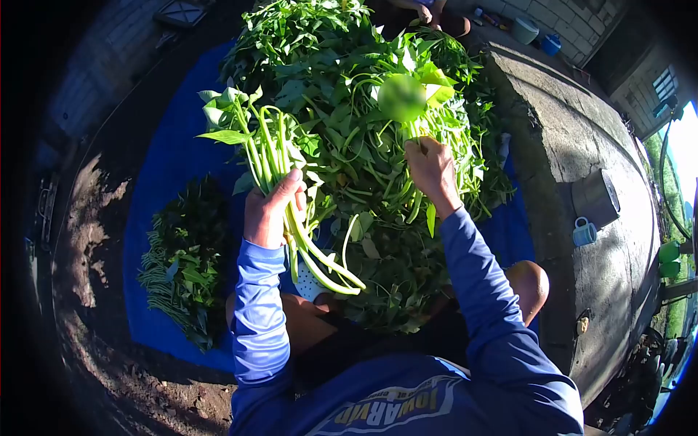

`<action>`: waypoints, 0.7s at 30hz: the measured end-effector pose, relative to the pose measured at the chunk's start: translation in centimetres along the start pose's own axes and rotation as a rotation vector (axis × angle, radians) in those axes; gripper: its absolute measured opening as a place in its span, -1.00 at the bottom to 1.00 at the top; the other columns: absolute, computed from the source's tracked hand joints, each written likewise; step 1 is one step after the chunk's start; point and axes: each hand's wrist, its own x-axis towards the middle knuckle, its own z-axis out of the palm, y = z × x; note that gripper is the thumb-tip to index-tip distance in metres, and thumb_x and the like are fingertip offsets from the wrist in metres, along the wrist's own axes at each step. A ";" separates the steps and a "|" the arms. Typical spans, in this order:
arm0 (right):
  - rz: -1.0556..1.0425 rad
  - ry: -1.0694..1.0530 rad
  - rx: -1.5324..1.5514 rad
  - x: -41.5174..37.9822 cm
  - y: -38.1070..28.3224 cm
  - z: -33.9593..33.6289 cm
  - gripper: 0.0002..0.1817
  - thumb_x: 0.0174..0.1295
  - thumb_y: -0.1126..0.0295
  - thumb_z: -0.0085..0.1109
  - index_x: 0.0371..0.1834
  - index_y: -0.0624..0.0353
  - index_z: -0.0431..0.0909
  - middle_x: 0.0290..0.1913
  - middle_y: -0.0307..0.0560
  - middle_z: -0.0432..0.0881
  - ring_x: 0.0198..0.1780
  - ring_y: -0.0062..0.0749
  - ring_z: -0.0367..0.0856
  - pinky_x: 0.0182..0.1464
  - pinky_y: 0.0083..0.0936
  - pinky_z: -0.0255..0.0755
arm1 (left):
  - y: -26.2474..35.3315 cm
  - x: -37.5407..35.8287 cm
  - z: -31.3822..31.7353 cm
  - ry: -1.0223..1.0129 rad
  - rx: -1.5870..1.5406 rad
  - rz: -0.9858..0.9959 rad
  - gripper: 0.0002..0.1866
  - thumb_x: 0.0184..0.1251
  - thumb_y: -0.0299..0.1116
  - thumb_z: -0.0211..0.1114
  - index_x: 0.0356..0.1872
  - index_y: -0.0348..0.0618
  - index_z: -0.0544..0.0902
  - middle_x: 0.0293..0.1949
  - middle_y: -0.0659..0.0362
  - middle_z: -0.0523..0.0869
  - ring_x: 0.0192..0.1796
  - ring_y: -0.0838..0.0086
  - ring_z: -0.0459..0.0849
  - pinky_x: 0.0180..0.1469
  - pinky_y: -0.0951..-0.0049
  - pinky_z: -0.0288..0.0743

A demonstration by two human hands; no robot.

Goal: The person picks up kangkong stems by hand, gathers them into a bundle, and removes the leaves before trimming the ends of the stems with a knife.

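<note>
My left hand [270,211] is wrapped around a bunch of leafy green stems [267,149]. Its leaves point away from me, and the long pale stem ends hang below my fist toward my lap. To the right, my right hand [434,173] pinches leafy stems [416,131] at the sunlit side of a large heap of greens [331,94]. A blurred round patch covers part of the leaves just beyond these fingers. Darker loose leaves [392,269] lie between my legs, close below both hands.
Under the heap is a blue tarp [174,138], with neatly laid bundles of greens [182,269] at the left. A concrete ledge [545,145] on the right bears a mug [584,232] and a metal can [598,198]. Another person's hand [425,13] shows at the far end.
</note>
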 end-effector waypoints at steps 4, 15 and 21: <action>0.117 -0.104 0.659 -0.1 -2.4 -3.5 -0.61 0.53 0.11 0.16 -0.11 0.24 0.78 -0.47 -0.25 0.64 -0.43 -0.55 0.57 -0.31 -0.49 0.42 | 0.1 -0.1 -0.4 -0.026 -0.058 -0.043 -0.54 0.44 0.11 0.47 -0.21 -0.14 0.68 -0.52 0.27 0.62 -0.61 0.60 0.56 -0.59 0.60 0.36; 0.085 -0.094 1.160 -9.1 -5.9 -4.4 -0.66 0.51 0.42 0.25 0.26 0.33 0.68 -0.16 -0.11 0.81 -0.26 -0.59 0.66 -0.14 -0.61 0.52 | -0.7 -1.4 0.0 -0.141 -0.088 0.082 -0.64 0.47 -0.05 0.50 -0.18 -0.19 0.76 -0.46 0.25 0.69 -0.47 0.56 0.63 -0.40 0.50 0.47; 0.102 -0.285 0.998 -15.1 -8.5 0.4 -0.71 0.50 0.48 0.27 0.19 0.39 0.72 -0.08 -0.15 0.82 -0.12 -0.66 0.67 0.00 -0.60 0.57 | -4.0 -1.5 2.4 -0.183 -0.231 0.105 -0.68 0.58 -0.20 0.41 0.04 -0.29 0.81 -0.17 0.17 0.85 -0.21 0.57 0.71 -0.12 0.52 0.55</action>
